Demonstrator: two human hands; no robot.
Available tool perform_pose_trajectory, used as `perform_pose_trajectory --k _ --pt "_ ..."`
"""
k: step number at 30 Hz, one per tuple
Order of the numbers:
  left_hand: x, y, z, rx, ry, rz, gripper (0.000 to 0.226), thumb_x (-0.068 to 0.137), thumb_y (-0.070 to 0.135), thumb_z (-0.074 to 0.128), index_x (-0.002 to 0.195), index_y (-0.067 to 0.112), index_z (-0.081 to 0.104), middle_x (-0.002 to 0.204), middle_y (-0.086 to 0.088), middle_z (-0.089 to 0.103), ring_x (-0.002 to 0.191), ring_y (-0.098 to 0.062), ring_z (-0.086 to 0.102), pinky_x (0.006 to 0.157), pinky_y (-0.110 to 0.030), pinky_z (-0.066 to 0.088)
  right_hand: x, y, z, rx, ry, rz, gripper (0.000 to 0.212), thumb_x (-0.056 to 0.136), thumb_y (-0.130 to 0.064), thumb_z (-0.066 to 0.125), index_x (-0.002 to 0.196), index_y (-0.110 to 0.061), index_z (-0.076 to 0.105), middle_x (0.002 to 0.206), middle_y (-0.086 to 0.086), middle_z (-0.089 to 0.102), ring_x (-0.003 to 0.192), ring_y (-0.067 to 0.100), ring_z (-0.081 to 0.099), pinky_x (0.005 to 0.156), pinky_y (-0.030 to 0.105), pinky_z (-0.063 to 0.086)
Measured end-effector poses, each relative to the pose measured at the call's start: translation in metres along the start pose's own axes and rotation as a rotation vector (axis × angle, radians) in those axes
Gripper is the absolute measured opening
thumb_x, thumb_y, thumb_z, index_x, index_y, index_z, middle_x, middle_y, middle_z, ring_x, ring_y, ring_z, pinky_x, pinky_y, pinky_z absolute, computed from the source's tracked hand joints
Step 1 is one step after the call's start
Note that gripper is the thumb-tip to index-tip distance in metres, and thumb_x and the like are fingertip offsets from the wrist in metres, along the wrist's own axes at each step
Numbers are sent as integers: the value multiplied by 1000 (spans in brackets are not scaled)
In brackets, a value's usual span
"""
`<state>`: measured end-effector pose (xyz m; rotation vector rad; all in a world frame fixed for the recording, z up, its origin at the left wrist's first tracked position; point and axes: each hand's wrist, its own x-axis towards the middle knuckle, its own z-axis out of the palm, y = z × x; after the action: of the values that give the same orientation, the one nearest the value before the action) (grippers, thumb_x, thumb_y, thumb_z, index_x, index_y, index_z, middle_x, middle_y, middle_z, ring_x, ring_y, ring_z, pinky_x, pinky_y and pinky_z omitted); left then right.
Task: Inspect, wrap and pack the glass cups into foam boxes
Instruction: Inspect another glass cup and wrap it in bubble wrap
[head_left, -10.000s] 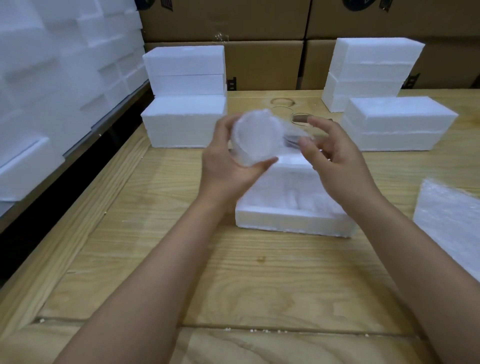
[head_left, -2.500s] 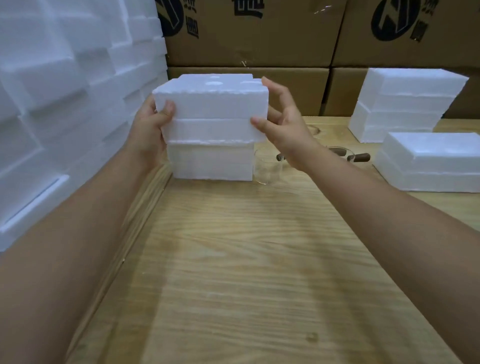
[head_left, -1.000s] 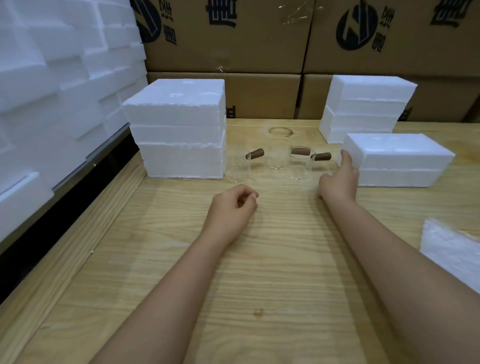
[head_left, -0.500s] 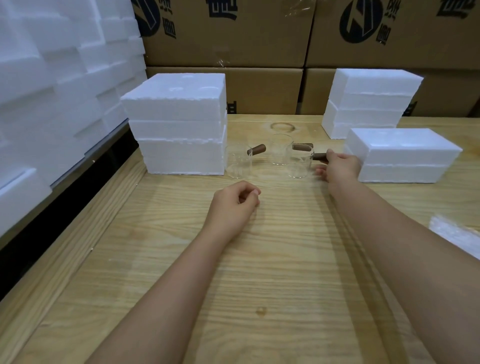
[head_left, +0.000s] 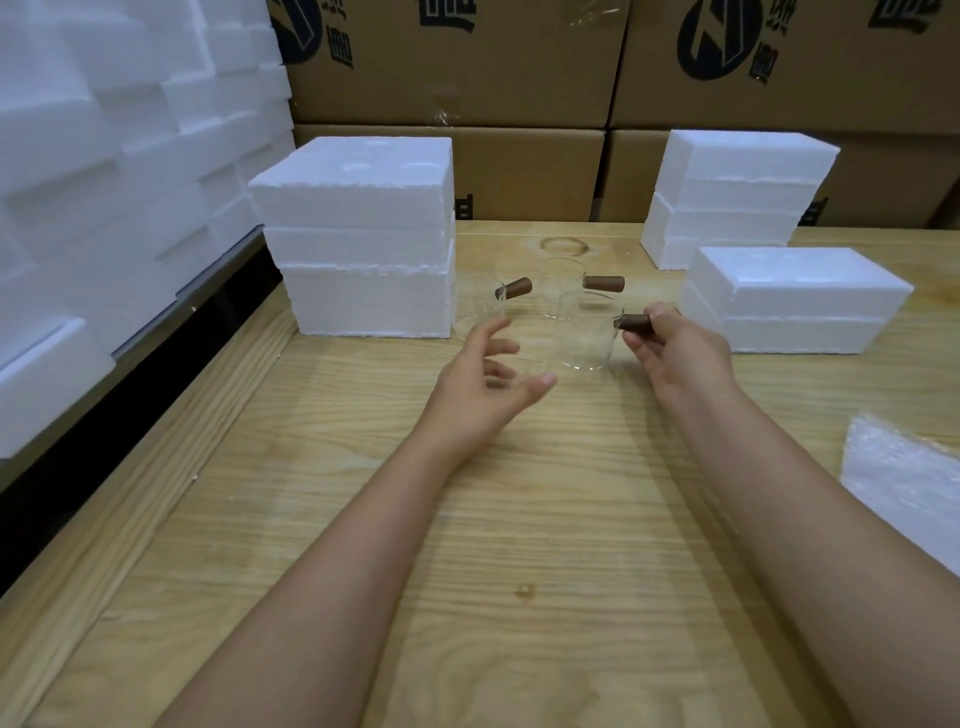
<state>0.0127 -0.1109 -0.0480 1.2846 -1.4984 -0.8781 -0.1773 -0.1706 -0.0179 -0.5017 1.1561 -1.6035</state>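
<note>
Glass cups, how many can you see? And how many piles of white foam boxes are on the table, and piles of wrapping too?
Glass cups: 3
Foam box piles on the table: 3
Wrapping piles: 1
Total: 7

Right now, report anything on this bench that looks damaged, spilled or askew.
Nothing stands out. The right hand holds one glass cup upright by its handle; the left cup and back cup stand upright; nothing spilled. Only a ring mark stains the table.
</note>
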Motion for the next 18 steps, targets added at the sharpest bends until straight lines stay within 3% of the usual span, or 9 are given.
perform_pose_trajectory --k 3,5,9,13,15,18 --pt "-4 2 -2 21 -95 24 103 65 55 79 147 43 18 137 17 45 114 4 50 80 -13 43 -32 7 -4 -3 -74 -12 5 94 -1 55 92 1 59 85 11 61 73 18 64 67 22 58" --pt "-5 2 -2 37 -135 37 110 60 56 79 149 41 16 137 16 45 116 3 49 82 -13 41 -49 16 -5 -9 -104 -10 6 93 -2 56 89 -1 61 85 12 62 74 18 64 66 21 58" --pt "-5 -2 1 50 -139 67 77 70 32 85 134 36 43 115 8 63 97 -6 62 82 -17 46 -65 27 -7 -66 -216 -74 9 93 -8 58 91 -6 67 83 8 66 69 15 66 66 21 57" --pt "-4 -2 -1 -28 -81 80 62 70 27 86 118 42 50 109 5 67 93 -14 65 73 -14 46 -54 25 -15 -305 -208 -241 22 98 -22 53 94 -10 71 78 1 66 57 10 60 58 23 53" --pt "-4 -3 -3 -51 -61 76 62 69 28 87 115 47 50 109 6 68 95 -16 65 76 -20 50 -44 24 -23 -581 -128 -394 34 98 -31 50 97 -5 71 78 0 64 66 12 55 62 26 45" --pt "-3 -3 -3 -44 -53 83 65 67 29 88 115 48 50 108 9 67 95 -13 65 75 -19 50 -34 26 -33 -977 -118 -530 40 101 -28 42 88 -1 68 87 14 65 90 33 55 78 36 39"
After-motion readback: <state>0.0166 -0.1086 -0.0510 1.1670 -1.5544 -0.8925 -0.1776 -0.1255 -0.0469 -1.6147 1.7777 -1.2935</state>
